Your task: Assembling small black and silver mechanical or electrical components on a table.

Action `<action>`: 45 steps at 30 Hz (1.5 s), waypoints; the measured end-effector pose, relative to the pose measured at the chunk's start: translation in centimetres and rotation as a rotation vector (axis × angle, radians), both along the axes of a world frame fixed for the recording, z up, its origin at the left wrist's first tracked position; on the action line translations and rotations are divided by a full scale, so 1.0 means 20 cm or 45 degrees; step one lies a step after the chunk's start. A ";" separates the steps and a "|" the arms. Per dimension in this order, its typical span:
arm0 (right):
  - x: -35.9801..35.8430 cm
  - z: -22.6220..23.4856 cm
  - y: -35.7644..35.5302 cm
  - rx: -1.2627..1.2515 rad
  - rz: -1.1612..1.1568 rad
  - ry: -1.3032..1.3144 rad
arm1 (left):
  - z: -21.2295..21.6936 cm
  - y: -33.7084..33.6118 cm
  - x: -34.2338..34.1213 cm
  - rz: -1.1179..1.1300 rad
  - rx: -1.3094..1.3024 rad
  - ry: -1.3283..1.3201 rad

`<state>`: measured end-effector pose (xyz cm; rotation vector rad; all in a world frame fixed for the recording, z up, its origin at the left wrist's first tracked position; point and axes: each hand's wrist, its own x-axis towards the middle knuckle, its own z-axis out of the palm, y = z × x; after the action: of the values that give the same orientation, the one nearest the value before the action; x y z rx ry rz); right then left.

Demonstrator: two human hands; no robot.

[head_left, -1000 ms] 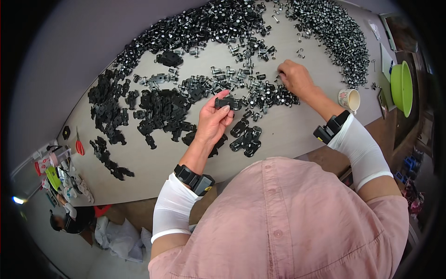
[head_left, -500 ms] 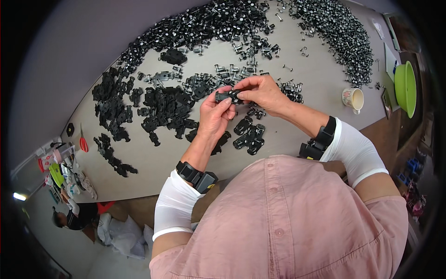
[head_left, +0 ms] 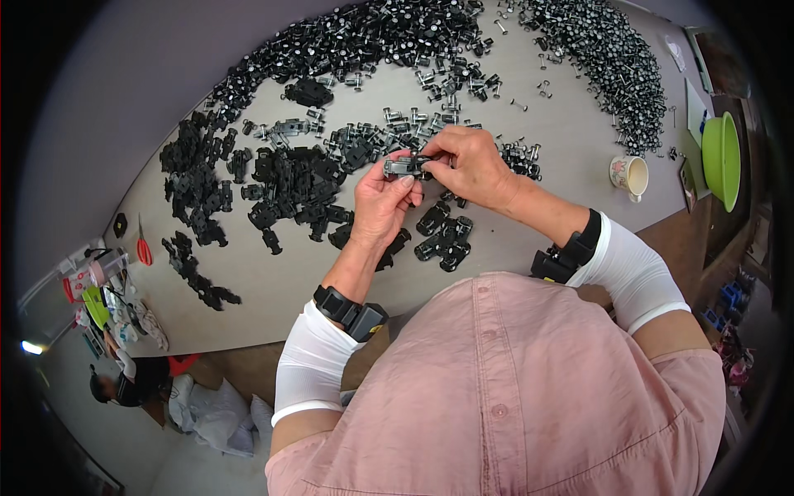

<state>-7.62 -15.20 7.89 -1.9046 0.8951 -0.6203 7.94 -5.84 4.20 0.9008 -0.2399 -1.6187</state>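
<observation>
Between my hands is a small black toy car chassis [head_left: 400, 168]. My left hand [head_left: 380, 202] is closed on it, with the thumb along its near side and fingertips behind. My right hand [head_left: 475, 169] pinches at the chassis's right end, on a dark wheel axle partly hidden by thumb and forefinger. Just beyond lie loose wheel axles [head_left: 397, 124] with silvery rods. Left of my left hand spreads a heap of black chassis [head_left: 294, 186]. Several chassis with wheels [head_left: 447, 241] lie grouped on the table [head_left: 331, 289], nearer my body.
Large piles of black-wheeled axles [head_left: 364, 37] and pin-like metal parts [head_left: 604, 70] cover the far side. A cup [head_left: 630, 177] and a green basin [head_left: 722, 161] stand at right. Red-handled scissors [head_left: 144, 250] lie at left. Another person [head_left: 132, 380] is beyond the left table edge.
The chassis has tilted slightly between my fingers and shows a shinier face. My right hand's fingers have curled in more at its right end. My left hand has barely moved.
</observation>
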 end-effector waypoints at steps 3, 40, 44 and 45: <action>0.02 0.03 0.00 0.012 -0.029 -0.013 | 0.00 0.00 0.01 0.012 0.053 0.016; -0.04 -0.04 -0.08 -0.127 0.233 0.001 | -0.01 -0.03 0.03 -0.169 0.185 -0.170; -0.02 -0.04 -0.09 -0.065 0.218 -0.005 | 0.00 -0.08 0.03 -0.135 0.154 -0.203; -0.01 -0.04 -0.09 -0.051 0.235 -0.003 | 0.01 -0.09 0.01 -0.134 0.138 -0.195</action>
<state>-7.91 -16.93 7.07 -1.9950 0.6994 -0.5326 8.14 -7.73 4.45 1.1134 -0.3128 -1.6741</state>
